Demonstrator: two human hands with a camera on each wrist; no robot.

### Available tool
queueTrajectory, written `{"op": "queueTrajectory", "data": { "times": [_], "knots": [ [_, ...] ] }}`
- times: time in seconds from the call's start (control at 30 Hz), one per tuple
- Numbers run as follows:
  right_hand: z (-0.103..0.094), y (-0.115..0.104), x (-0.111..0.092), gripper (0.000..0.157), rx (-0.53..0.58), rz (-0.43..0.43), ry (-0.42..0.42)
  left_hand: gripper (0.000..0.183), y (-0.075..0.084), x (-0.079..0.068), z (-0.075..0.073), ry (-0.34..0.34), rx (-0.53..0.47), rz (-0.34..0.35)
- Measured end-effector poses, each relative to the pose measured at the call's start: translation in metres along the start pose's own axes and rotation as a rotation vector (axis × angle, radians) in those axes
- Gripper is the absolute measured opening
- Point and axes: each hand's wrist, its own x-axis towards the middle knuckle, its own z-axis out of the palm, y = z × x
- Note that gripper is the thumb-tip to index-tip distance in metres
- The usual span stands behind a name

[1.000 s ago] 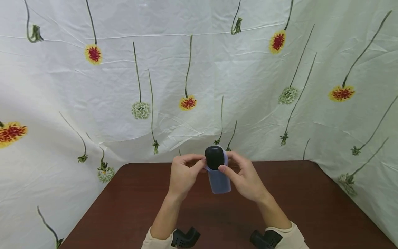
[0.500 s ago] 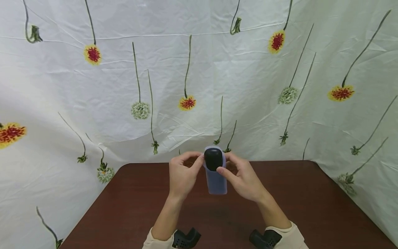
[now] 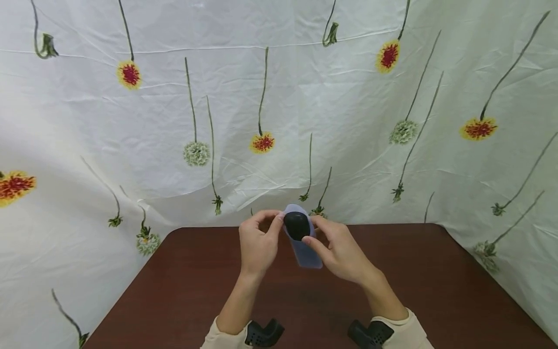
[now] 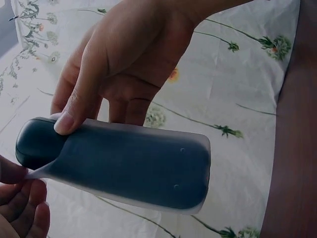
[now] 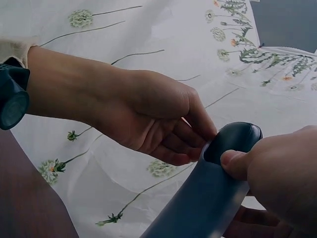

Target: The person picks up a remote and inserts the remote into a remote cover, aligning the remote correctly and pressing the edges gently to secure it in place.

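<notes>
Black rounded handheld device sits in the translucent bluish sleeve, rounded end out of its mouth; left hand pinches the sleeve's rim; right hand grips the sleeve — thumb on its front by the mouth, fingers behind; brown table below the sleeve; flower-print cloth beyond it.
</notes>
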Motion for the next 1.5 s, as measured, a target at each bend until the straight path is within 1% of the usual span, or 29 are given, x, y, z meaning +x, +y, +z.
{"op": "queueTrajectory", "data": {
  "times": [0.1,0.2,0.3,0.4,0.5,0.6,0.67,0.73,0.83,0.93,1.0,1.03,1.1,1.3,1.4,1.5],
  "knots": [
    [0.001,0.002,0.0,0.022,-0.057,-0.015,0.014,0.005,-0.001,0.0,0.002,0.015,0.008,-0.017],
    [0.003,0.002,0.0,0.024,-0.135,-0.01,0.038,0.005,0.0,-0.001,0.003,0.015,0.013,-0.005],
    [0.003,0.0,0.0,0.026,-0.214,0.011,0.068,0.005,0.003,-0.003,0.005,0.015,0.047,0.057],
    [0.005,-0.002,0.0,0.026,-0.264,0.044,0.103,0.008,0.004,-0.006,0.007,0.019,0.097,0.149],
    [0.006,-0.002,-0.001,0.027,-0.246,0.083,0.133,0.011,0.002,-0.008,0.01,0.023,0.127,0.221],
    [0.006,-0.002,-0.001,0.028,-0.169,0.117,0.154,0.014,-0.001,-0.007,0.01,0.001,0.104,0.255],
    [0.005,-0.001,-0.001,0.028,-0.109,0.134,0.164,0.016,-0.003,-0.005,0.009,-0.039,0.055,0.245],
    [0.003,-0.001,-0.001,0.029,-0.064,0.147,0.165,0.019,-0.005,-0.003,0.007,-0.093,-0.003,0.207],
    [0.0,-0.003,0.0,0.029,0.003,0.167,0.156,0.023,-0.008,0.0,0.001,-0.203,-0.09,0.103],
    [-0.002,-0.004,0.0,0.029,0.079,0.193,0.144,0.025,-0.011,0.001,-0.003,-0.336,-0.156,-0.009],
    [-0.003,-0.006,0.0,0.029,0.119,0.208,0.138,0.025,-0.012,0.001,-0.004,-0.409,-0.196,-0.052],
    [-0.003,-0.006,0.0,0.03,0.136,0.215,0.135,0.025,-0.013,0.001,-0.004,-0.432,-0.205,-0.059],
    [-0.004,-0.006,0.0,0.031,0.159,0.224,0.132,0.024,-0.014,0.001,-0.004,-0.458,-0.221,-0.048],
    [-0.007,-0.005,-0.001,0.039,0.222,0.242,0.106,0.023,-0.014,0.001,-0.003,-0.453,-0.224,0.019],
    [-0.009,-0.005,-0.002,0.039,0.256,0.262,0.082,0.022,-0.014,0.001,-0.003,-0.455,-0.214,0.026],
    [-0.013,-0.006,-0.003,0.037,0.288,0.275,0.067,0.023,-0.013,0.001,-0.003,-0.465,-0.202,0.022]
  ]
}}
